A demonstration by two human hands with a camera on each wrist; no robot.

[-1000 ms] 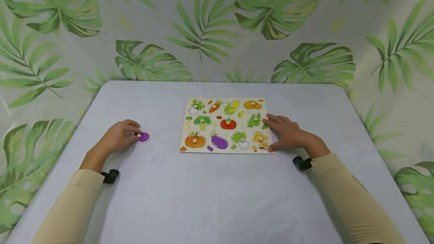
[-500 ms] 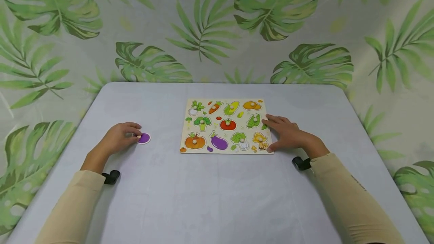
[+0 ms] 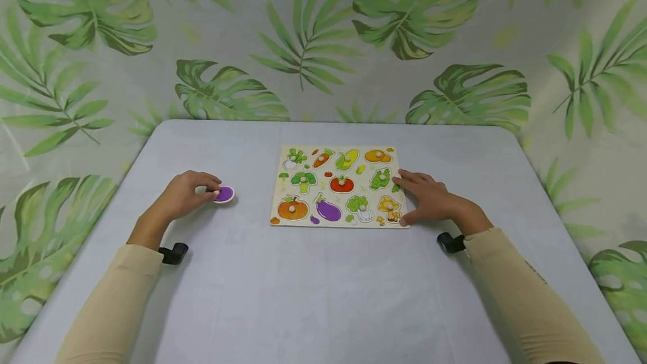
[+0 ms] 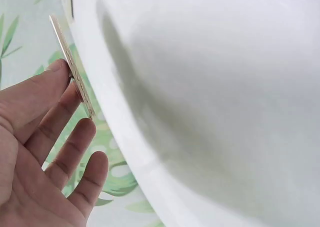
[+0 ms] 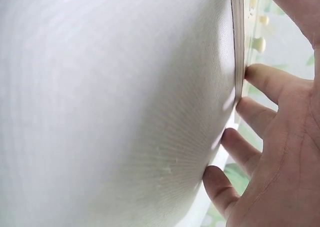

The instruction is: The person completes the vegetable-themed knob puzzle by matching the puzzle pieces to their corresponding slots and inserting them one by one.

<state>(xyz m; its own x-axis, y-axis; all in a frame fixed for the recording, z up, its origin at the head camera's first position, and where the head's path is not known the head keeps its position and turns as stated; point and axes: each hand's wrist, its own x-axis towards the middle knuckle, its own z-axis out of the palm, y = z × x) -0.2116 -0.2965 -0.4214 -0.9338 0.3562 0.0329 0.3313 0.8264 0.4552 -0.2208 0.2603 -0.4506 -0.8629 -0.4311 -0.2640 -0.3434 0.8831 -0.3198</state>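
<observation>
My left hand (image 3: 183, 195) pinches an eggplant puzzle piece (image 3: 225, 194), purple with a white rim, by its small knob. In the left wrist view the puzzle piece (image 4: 73, 69) appears edge-on between thumb and fingers, raised off the table; the other fingers are spread loosely. To the right lies a wooden vegetable puzzle board (image 3: 283, 189), with knobbed pieces such as a pumpkin, tomato and corn. Its eggplant spot (image 3: 328, 210) shows no knob. My right hand (image 3: 431, 200) rests against the board's right side, fingertips touching the edge in the right wrist view.
A white cloth covers the table (image 3: 323, 291), and a leaf-patterned curtain (image 3: 323, 44) stands behind and beside it. Dark wrist cameras hang at both wrists, low over the table.
My left hand has lifted the eggplant puzzle piece off the table and moved it slightly right and away from me. My right hand and the board have stayed in place.
</observation>
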